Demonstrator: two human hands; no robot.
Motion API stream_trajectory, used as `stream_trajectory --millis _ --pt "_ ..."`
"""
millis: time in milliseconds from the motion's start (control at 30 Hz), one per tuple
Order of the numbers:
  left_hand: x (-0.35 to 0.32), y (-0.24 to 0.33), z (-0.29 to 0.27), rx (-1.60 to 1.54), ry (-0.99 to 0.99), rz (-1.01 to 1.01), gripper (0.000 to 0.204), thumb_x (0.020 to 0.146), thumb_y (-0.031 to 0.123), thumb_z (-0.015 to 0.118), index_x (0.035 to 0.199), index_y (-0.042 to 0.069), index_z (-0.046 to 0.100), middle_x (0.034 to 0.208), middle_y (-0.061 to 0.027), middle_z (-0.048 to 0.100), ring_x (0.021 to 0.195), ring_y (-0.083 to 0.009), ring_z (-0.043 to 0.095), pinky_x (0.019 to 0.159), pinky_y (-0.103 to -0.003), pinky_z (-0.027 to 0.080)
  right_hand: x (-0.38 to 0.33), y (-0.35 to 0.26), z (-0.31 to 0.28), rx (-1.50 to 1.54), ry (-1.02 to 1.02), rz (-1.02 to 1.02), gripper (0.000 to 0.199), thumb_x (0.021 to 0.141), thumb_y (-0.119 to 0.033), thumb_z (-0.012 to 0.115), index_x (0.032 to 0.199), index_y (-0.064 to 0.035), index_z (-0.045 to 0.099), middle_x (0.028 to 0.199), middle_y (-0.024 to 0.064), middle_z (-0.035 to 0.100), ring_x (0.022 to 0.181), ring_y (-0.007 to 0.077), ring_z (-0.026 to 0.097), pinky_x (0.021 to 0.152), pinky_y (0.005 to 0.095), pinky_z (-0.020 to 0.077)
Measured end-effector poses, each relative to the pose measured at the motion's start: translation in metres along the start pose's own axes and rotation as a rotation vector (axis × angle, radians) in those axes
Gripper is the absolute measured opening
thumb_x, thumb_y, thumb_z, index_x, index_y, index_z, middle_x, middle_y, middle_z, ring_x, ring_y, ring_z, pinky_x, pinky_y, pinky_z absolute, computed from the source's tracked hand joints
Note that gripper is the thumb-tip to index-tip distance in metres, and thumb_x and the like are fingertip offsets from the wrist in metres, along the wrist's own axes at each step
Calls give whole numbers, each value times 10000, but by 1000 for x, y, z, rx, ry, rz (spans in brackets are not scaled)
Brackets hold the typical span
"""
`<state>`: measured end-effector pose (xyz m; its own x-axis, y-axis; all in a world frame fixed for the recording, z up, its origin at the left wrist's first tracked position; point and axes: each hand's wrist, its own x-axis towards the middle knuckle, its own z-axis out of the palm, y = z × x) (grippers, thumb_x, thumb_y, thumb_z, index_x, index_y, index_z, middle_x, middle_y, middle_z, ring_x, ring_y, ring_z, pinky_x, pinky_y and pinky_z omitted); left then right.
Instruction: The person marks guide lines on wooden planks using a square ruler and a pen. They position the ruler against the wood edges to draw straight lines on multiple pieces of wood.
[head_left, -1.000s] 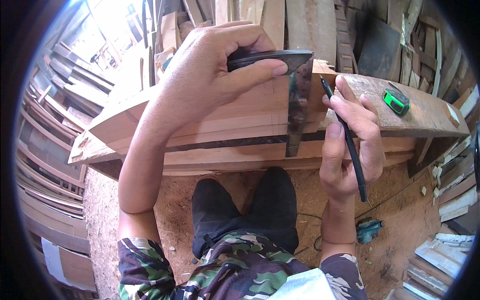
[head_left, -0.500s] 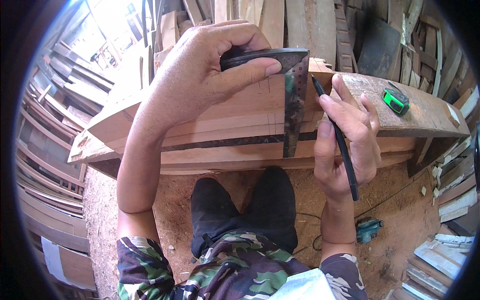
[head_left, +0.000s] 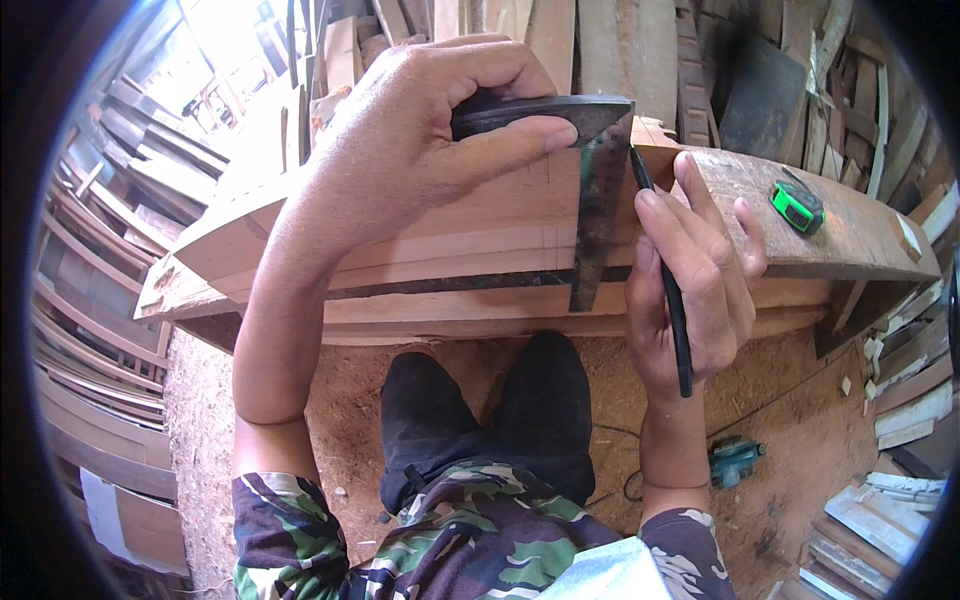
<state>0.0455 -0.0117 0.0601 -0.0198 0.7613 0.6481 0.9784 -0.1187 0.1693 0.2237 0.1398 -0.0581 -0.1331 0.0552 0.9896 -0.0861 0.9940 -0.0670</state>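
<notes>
Clamping down with my left hand (head_left: 420,150), I am pressing the dark stock of a try square (head_left: 600,190) against the far top edge of the wooden workpiece (head_left: 450,240), thumb lying along the near side of the stock and fingers curled over its back. Pinched in my right hand (head_left: 695,280), a black pencil (head_left: 665,270) is slanting up, its tip touching the wood just beside the right edge of the square's blade, near the top of the blade.

Going from the biggest thing down: stacks of planks (head_left: 100,290) are filling the left side and the back of the view, and sawdust-covered ground (head_left: 800,450) is spreading under me. The workpiece, a set of long pale boards lying flat on top of one another, is running across in front of me from left to right. My legs in dark trousers (head_left: 480,420) are showing below its near edge, with a camouflage shirt (head_left: 450,550) at the bottom.

The square's steel blade is hanging down across the near face of the boards, its lower end reaching the dark gap between two of them. A blue-green power tool (head_left: 735,460) is lying on the ground near my right forearm. A green tape measure (head_left: 798,205) is sitting on the right end of the top board, well apart from my right hand.
</notes>
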Motion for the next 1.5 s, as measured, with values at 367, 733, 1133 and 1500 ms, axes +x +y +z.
stream_trajectory --millis 367,733,1133,1500 --pt "1 4 -1 -2 -5 -45 273 1028 289 777 945 36 713 751 49 559 656 -28 489 580 -236 353 -11 9 -9 132 -20 50 254 971 -27 679 1216 -78 725 1153 121 795 1266 355 741 1253 497 316" --pt "13 6 3 33 -64 -33 282 1027 281 781 949 22 703 758 39 577 643 -31 516 563 -232 370 -11 11 -2 280 104 167 260 996 -15 636 1251 16 676 1166 179 777 1089 330 745 1126 525 502" --pt "11 10 5 76 -29 -41 284 1023 291 785 1010 11 742 797 12 599 674 -52 533 592 -244 390 -10 17 -2 246 88 74 283 975 -15 660 1255 -1 698 1174 172 786 1128 328 756 1151 527 480" --pt "10 12 8 76 2 -41 264 1015 275 794 1011 15 744 815 7 607 726 -67 538 640 -262 412 -8 13 -3 232 76 62 281 968 -8 667 1246 -17 705 1166 162 801 1122 312 777 1169 512 448"
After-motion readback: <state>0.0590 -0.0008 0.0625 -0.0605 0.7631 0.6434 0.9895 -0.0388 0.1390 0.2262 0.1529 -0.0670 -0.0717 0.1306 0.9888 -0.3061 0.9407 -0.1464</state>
